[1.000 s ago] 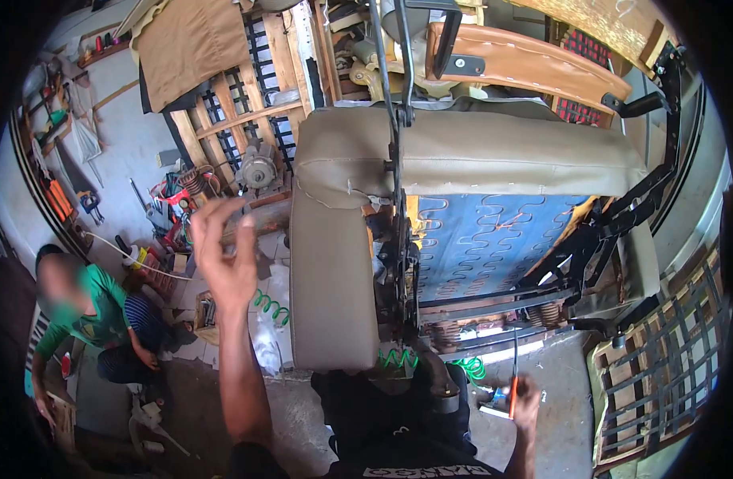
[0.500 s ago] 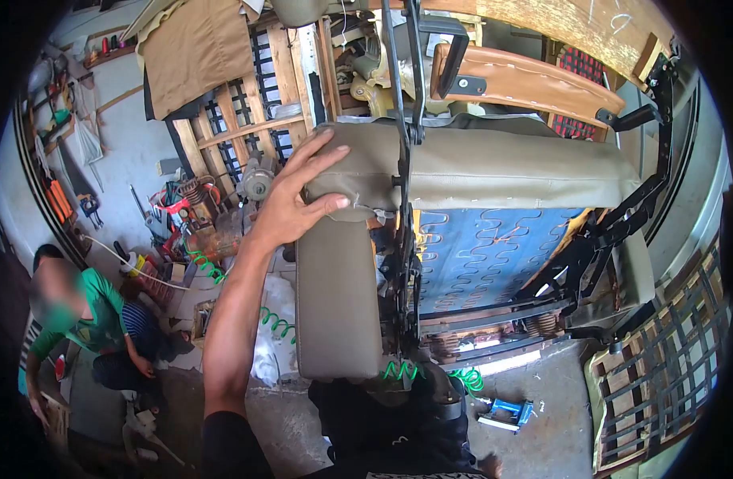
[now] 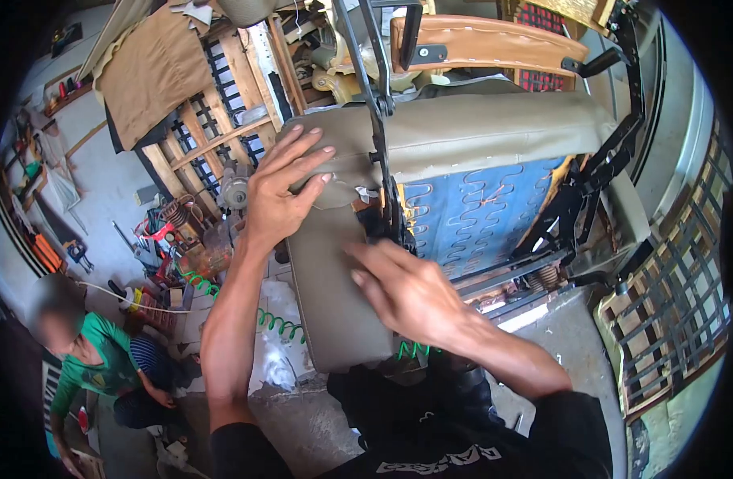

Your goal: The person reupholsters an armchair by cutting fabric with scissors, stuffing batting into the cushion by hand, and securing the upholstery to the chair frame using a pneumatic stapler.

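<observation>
Illumination is moderate, with soft sheen on the taupe upholstered seat (image 3: pixel 494 124), fisheye curvature toward black-vignetted edges, and motion blur on the bare right hand (image 3: pixel 418 295).

Black shirt (image 3: pixel 478 427), 2 short sleeves (image 3: pixel 572 431), white lettering (image 3: pixel 442 462)

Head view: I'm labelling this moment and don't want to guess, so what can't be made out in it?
Right hand, head view: blurred fingertips, so contact with the padded panel can't be told.
Left hand, head view: its palm is hidden behind the back of the hand.
Blue backing, head view: its left edge is partly hidden by the black frame.
Wooden board, head view: cut off by the top edge.
</observation>
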{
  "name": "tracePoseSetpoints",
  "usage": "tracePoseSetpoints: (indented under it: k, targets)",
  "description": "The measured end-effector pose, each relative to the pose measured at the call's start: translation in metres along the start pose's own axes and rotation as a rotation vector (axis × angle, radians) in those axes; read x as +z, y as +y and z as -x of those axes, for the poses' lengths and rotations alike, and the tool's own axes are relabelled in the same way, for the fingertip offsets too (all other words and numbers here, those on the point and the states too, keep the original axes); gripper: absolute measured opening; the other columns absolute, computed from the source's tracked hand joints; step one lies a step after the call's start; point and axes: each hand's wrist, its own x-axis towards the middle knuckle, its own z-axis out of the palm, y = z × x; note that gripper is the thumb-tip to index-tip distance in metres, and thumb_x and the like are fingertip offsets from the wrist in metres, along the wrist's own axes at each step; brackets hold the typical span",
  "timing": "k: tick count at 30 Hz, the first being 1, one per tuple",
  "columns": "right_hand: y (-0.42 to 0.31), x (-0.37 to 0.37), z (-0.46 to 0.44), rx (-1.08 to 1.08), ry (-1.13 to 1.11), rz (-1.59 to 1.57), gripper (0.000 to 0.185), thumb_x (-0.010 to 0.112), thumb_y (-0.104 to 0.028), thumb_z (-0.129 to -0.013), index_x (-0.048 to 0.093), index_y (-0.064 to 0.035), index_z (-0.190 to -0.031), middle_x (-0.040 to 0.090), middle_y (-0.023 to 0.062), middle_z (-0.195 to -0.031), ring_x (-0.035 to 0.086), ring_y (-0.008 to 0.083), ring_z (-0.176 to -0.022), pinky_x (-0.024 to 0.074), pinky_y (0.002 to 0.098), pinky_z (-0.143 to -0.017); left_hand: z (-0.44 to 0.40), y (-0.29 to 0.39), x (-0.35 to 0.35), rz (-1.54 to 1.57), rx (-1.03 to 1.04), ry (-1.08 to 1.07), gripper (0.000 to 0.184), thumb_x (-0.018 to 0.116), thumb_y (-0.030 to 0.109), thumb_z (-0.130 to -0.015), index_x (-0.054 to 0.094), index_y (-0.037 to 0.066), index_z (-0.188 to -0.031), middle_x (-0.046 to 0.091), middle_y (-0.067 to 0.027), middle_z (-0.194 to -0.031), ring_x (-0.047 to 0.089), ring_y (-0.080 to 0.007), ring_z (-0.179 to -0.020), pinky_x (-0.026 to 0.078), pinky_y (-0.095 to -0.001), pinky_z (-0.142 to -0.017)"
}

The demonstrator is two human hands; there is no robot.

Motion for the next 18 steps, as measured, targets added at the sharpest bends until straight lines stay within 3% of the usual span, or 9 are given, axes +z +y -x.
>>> tracePoseSetpoints:
  k: [3,6,8,9,10,12,18]
  targets:
    - [0.005,0.026,-0.029,0.005,0.115,0.03,0.043,0.062,-0.004,-0.092,0.052,0.003,-0.133,0.059,0.022,-0.102,0.067,0.043,-0.076,0.0551,0.0482,-0.062,0.002,0.004,0.004,-0.005,0.004,0.07,0.033,0.077,0.004,-0.079,0.077,0.01,-0.112,0.069,-0.011,-0.129,0.057,-0.0328,-0.13,0.044,-0.0429,-0.109]
    - [0.011,0.035,-0.04,0.149,0.131,0.15,0.048,0.059,-0.002,-0.092,0.047,0.0051,-0.138,0.056,0.0264,-0.11,0.066,0.0471,-0.076,0.0559,0.0504,-0.063,0.003,0.004,0.004,-0.027,0.025,0.101,0.032,0.077,0.004,-0.08,0.077,0.01,-0.111,0.068,-0.0105,-0.129,0.058,-0.0321,-0.128,0.044,-0.0458,-0.108]
    - [0.017,0.039,-0.038,0.154,0.172,0.193,0.05,0.055,0.002,-0.086,0.047,0.0132,-0.134,0.053,0.0358,-0.119,0.066,0.0524,-0.08,0.0576,0.0553,-0.068,0.002,0.009,-0.001,-0.256,0.216,0.043,0.035,0.076,0.0,-0.077,0.076,0.01,-0.11,0.065,-0.0111,-0.132,0.056,-0.0307,-0.13,0.04,-0.0491,-0.111]
    - [0.018,0.041,-0.036,0.162,0.159,0.217,0.053,0.054,0.004,-0.083,0.046,0.0148,-0.134,0.051,0.0373,-0.121,0.066,0.0529,-0.086,0.0577,0.055,-0.072,0.0,0.01,-0.004,-0.315,0.302,-0.006,0.036,0.074,0.002,-0.076,0.076,0.016,-0.109,0.063,-0.0096,-0.134,0.055,-0.0289,-0.128,0.038,-0.0528,-0.111]
    - [0.022,0.044,-0.035,0.168,0.16,0.222,0.053,0.054,0.004,-0.083,0.046,0.0148,-0.134,0.051,0.0373,-0.121,0.066,0.0529,-0.086,0.0577,0.055,-0.072,-0.003,0.01,-0.006,-0.308,0.303,-0.006,0.036,0.074,0.002,-0.076,0.076,0.016,-0.109,0.063,-0.0096,-0.134,0.055,-0.0289,-0.128,0.038,-0.0528,-0.111]
    - [0.028,0.05,-0.032,0.108,0.19,0.276,0.043,0.055,0.001,-0.092,0.049,0.0131,-0.132,0.057,0.029,-0.109,0.065,0.0479,-0.086,0.0564,0.0511,-0.069,-0.01,0.01,-0.009,-0.386,0.446,-0.107,0.037,0.071,0.006,-0.075,0.076,0.019,-0.11,0.062,-0.0077,-0.135,0.055,-0.0276,-0.128,0.038,-0.0525,-0.11]
    - [0.025,0.051,-0.03,0.104,0.218,0.284,0.042,0.056,0.001,-0.092,0.051,0.0137,-0.131,0.06,0.0284,-0.099,0.065,0.0464,-0.084,0.0561,0.0501,-0.072,-0.032,0.021,-0.025,-0.561,0.593,-0.218,0.026,0.069,0.012,-0.076,0.074,0.017,-0.101,0.064,-0.004,-0.127,0.056,-0.0252,-0.125,0.039,-0.0562,-0.108]
